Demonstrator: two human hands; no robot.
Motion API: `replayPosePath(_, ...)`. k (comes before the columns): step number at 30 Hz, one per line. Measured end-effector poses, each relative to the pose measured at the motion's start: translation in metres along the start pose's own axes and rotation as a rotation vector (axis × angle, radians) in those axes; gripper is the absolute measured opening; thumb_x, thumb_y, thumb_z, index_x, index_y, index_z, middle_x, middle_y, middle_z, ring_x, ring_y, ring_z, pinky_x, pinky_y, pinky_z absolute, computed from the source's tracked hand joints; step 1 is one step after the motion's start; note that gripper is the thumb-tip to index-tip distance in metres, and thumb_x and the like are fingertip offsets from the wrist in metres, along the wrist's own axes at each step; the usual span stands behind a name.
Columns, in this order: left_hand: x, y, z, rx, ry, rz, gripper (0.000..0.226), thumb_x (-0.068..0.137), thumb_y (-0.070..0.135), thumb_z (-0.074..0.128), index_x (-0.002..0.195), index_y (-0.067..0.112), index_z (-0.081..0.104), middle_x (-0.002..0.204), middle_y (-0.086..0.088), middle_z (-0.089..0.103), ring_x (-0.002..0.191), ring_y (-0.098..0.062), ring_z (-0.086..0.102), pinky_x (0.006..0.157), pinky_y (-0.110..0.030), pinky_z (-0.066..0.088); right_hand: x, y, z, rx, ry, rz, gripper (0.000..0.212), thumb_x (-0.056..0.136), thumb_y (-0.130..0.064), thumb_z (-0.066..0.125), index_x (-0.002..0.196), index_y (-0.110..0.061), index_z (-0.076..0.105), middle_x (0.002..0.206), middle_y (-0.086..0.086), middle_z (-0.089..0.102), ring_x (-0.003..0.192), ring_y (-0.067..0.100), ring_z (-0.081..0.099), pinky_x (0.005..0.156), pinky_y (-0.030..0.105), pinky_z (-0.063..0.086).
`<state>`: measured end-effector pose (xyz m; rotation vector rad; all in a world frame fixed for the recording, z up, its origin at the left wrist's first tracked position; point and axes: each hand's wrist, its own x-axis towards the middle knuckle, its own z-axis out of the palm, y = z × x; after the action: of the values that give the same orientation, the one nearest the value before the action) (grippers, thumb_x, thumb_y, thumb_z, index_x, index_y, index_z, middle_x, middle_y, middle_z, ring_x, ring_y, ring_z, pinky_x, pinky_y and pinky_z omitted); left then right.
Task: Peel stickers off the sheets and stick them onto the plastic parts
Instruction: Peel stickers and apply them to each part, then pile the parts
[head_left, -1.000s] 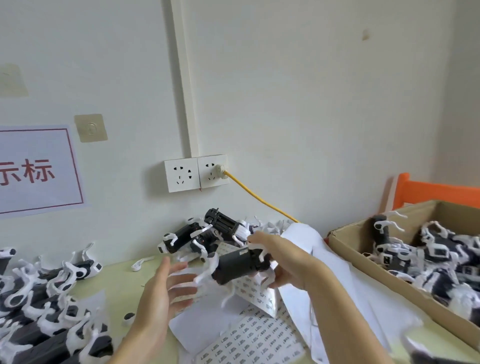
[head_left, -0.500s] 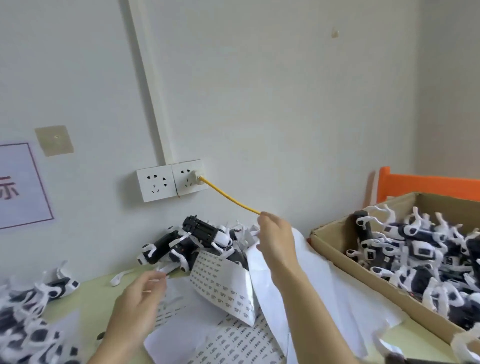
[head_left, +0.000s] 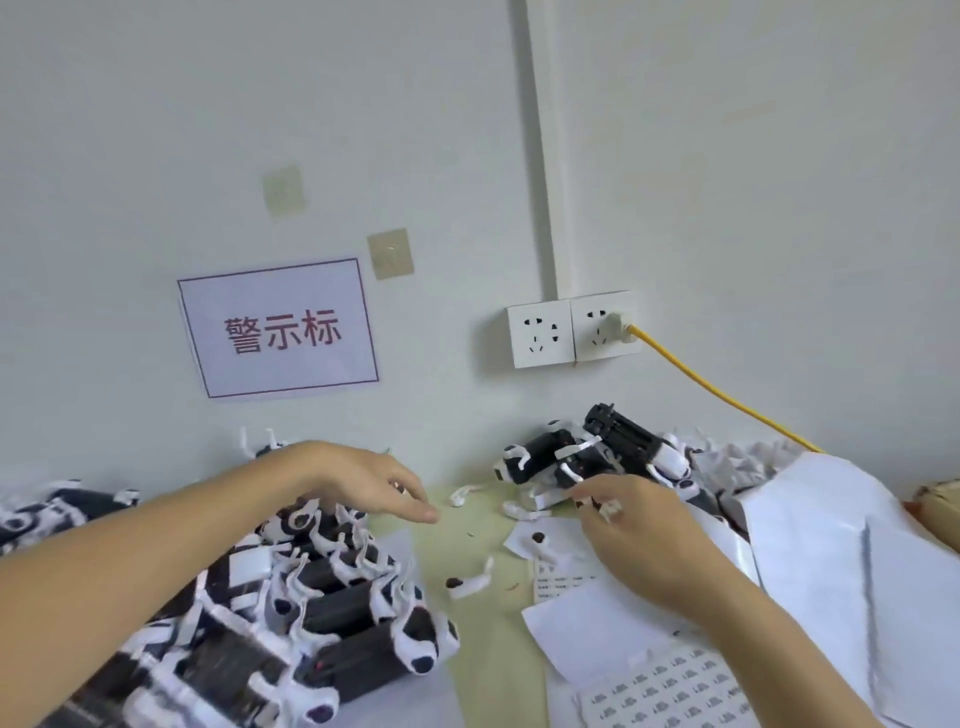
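From where I watch, the green table (head_left: 483, 654) fills the lower view, and its layout reads as a working line. At eight o'clock lies the big heap of black-and-white plastic parts (head_left: 291, 613), stacked close to the left arm, I judge so that pieces can be set down without a reach. At one o'clock a smaller pile of parts (head_left: 597, 457) sits against the wall under the wall socket (head_left: 571, 330), with a yellow cable (head_left: 727, 402) running off toward three o'clock. Loose white backing sheets (head_left: 831, 561) are heaped at four o'clock, probably spent ones pushed aside. A sticker sheet (head_left: 670, 686) with rows of small labels lies flat at five o'clock, near the right forearm for easy picking.

My left hand (head_left: 358, 483) hovers over the top of the big heap at ten o'clock, fingers loosely extended and holding nothing that I can see. My right hand (head_left: 639, 525) is just right of centre with its fingers curled, pinching something small and white at the tips; it may be a sticker or a small clip, and I cannot tell which through the blur. A sign (head_left: 280, 327) hangs on the wall at eleven o'clock.
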<state>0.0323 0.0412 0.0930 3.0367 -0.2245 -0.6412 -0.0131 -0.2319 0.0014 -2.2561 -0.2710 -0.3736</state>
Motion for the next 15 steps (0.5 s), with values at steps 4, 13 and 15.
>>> replayPosePath(4, -0.026, 0.023, 0.024, 0.14, -0.081, 0.152, 0.07, 0.065, 0.085, 0.061, 0.125, 0.048, 0.057, 0.142, 0.015, 0.046, 0.13, -0.009, 0.044, 0.113, -0.034, 0.035, 0.0, 0.0, 0.004, -0.04, -0.015, -0.038, 0.033, 0.099, -0.024, 0.047, 0.125, -0.03, 0.065, 0.123, -0.01, 0.064, 0.098, 0.006, 0.06, 0.065, 0.005, 0.039)
replayPosePath(13, -0.013, 0.06, 0.092, 0.92, 0.037, 0.117, 0.05, 0.083, 0.023, 0.077, 0.128, 0.014, 0.056, 0.126, -0.009, 0.056, 0.12, -0.028, 0.046, 0.097, -0.042, 0.039, -0.005, 0.0, 0.013, -0.092, -0.096, -0.034, 0.034, 0.1, -0.027, 0.049, 0.131, -0.033, 0.06, 0.124, -0.008, 0.06, 0.112, 0.008, 0.055, 0.093, 0.025, 0.045)
replayPosePath(15, -0.013, 0.054, 0.075, 0.775, 0.036, 0.14, 0.056, 0.079, 0.03, 0.08, 0.127, 0.017, 0.055, 0.121, -0.007, 0.059, 0.113, -0.028, 0.052, 0.088, -0.039, 0.044, -0.005, 0.002, 0.014, -0.097, -0.104, -0.023, 0.033, 0.1, -0.028, 0.049, 0.13, -0.035, 0.06, 0.123, -0.008, 0.059, 0.11, 0.008, 0.055, 0.087, 0.023, 0.043)
